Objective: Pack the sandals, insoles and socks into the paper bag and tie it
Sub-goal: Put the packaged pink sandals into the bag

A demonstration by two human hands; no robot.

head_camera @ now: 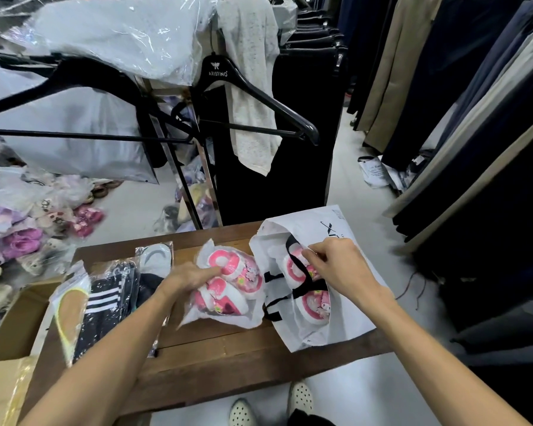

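Your right hand (336, 265) is pinching the upper edge of the paper bag (345, 305), which is lying flat on the wooden table (228, 364), and holding its mouth open so the pink sandals already inside (308, 290) are showing past the black ribbon handles (299, 272). Your left hand (191, 276) is gripping the second wrapped pair of sandals (228, 281) just beside the opening, likely lining it up to slide in. The insoles (70, 315) and striped socks (111, 305) are waiting in their packets at the table's left, not yet packed.
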